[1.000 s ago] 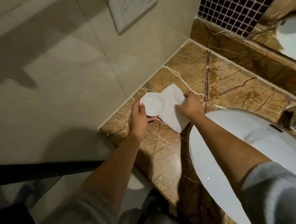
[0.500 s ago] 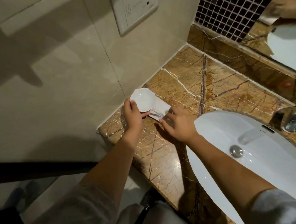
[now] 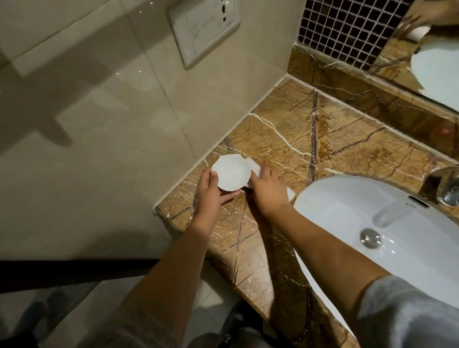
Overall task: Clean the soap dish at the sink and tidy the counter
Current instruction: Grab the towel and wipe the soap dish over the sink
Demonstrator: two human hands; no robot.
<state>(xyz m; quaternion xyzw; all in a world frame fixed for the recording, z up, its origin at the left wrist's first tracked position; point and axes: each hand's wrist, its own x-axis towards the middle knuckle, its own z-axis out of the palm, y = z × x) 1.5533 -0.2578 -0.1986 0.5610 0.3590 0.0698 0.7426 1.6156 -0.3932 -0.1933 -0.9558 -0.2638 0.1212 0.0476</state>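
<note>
Left hand [image 3: 209, 191] grips white soap dish [image 3: 231, 174] above marble counter [image 3: 286, 129]; right hand [image 3: 267, 189] presses white cloth [image 3: 254, 167] beside sink [image 3: 335, 206].

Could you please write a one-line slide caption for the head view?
Left hand holds a white soap dish over the marble counter while the right hand presses a white cloth.

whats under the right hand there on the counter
A white cloth shows past the right hand, one corner beside the soap dish, another toward the sink. Its middle is covered by the hand.
</note>
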